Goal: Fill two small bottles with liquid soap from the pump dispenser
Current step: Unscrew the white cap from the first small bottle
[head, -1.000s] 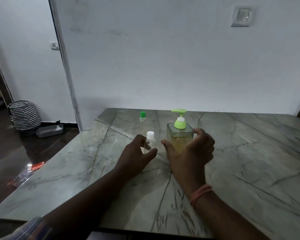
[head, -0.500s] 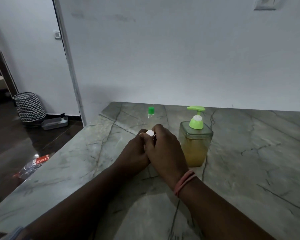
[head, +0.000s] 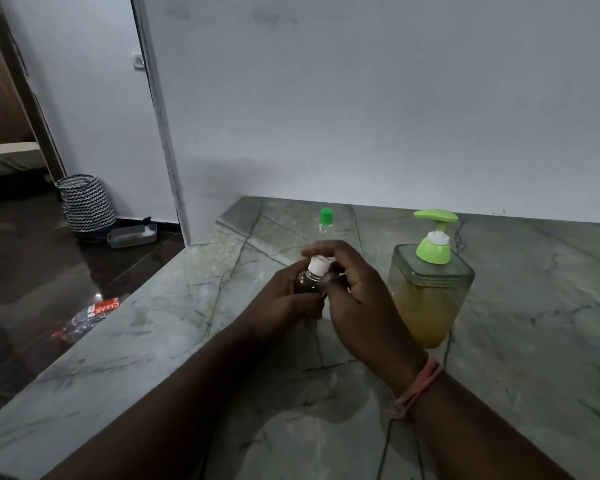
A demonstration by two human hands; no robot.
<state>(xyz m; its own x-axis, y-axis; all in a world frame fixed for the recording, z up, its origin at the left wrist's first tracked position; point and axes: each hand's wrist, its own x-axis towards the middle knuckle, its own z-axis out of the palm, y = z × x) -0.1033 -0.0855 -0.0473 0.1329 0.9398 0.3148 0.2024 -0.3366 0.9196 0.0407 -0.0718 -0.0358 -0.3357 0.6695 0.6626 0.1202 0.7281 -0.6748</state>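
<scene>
bottle (head: 307, 284) now tilted | left hand (head: 284, 303) grips | right hand (head: 355, 299) on cap (head: 317, 265)

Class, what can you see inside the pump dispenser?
The pump dispenser holds yellowish liquid soap filling most of its clear body. The right hand partly covers its lower left side.

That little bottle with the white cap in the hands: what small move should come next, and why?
Probably finish twisting the white cap off. The left hand grips the small bottle while the right hand pinches the cap, which still sits on the neck. The pump dispenser stands just to the right, and no soap can go in before the bottle is open.
</scene>
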